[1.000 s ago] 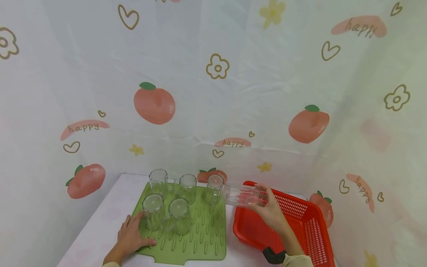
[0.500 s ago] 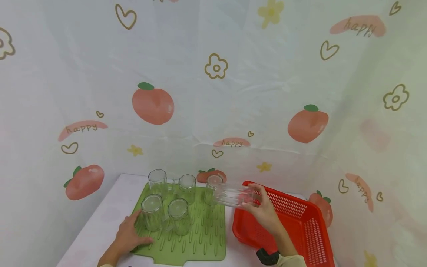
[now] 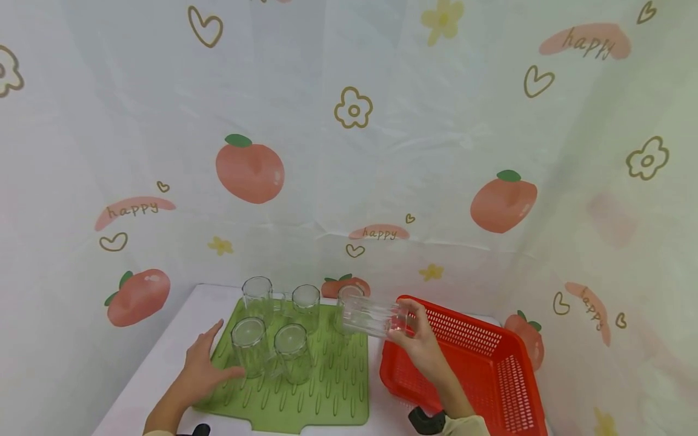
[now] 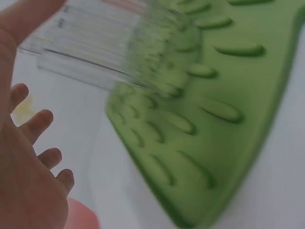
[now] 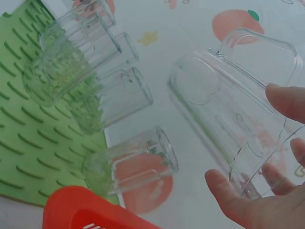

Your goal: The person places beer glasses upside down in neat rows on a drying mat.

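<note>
My right hand [image 3: 422, 345] grips a clear glass mug [image 3: 371, 316] near its open end. Held on its side, the mug hangs above the gap between the green drying mat [image 3: 338, 387] and the red basket; its handle shows in the right wrist view [image 5: 259, 43]. Several similar mugs stand upside down on the mat, among them a front-left mug [image 3: 251, 351] and a middle one [image 3: 294, 357]. The held mug partly covers a back-right mug [image 3: 343, 297]. With fingers spread, my left hand [image 3: 202, 369] is beside the front-left mug, holding nothing.
A red perforated basket [image 3: 463, 321] stands at the right, close to the mat. White table surface [image 3: 147, 369] shows left of the mat. Behind everything rises a white patterned curtain [image 3: 311, 175] with peach prints.
My right hand has carried the mug leftward, from over the basket's edge toward the back-right mug. The left hand has drawn back leftward from the front-left mug, fingers spreading wider.
</note>
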The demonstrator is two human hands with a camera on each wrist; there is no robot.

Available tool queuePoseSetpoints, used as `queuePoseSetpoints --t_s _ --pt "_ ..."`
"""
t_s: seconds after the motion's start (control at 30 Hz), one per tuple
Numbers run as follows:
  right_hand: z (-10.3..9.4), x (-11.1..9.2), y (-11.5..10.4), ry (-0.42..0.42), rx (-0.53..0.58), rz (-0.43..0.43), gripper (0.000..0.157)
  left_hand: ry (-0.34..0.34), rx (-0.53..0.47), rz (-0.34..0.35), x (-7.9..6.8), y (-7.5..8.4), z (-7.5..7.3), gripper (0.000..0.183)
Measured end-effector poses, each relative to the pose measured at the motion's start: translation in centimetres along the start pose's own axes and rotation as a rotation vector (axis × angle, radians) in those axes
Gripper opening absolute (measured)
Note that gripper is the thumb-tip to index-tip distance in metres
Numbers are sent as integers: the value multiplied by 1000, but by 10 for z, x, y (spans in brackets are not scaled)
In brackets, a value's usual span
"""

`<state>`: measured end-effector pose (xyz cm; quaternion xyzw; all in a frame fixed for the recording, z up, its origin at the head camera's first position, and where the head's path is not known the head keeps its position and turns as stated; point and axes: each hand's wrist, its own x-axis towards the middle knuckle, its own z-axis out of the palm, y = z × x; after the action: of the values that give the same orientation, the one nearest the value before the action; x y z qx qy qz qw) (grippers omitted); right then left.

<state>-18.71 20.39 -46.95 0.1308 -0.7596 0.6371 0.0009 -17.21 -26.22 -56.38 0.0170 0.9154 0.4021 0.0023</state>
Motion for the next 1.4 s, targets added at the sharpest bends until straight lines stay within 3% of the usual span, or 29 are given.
queuePoseSetpoints --t_s 0.33,0.6,0.9,1.2,1.4 --pt "13 -1 -1 -4 -3 31 67 80 -19 124 -2 39 -14 123" --pt "23 0 -3 -27 53 64 66 162 -98 261 3 57 -14 83" --pt "30 0 -3 -11 89 54 64 136 -132 310 4 90 -13 80" --pt "36 -2 -4 -30 88 22 65 174 -122 430 7 124 3 78" --pt "41 -5 -4 -49 93 -5 66 159 -144 425 6 136 8 74"
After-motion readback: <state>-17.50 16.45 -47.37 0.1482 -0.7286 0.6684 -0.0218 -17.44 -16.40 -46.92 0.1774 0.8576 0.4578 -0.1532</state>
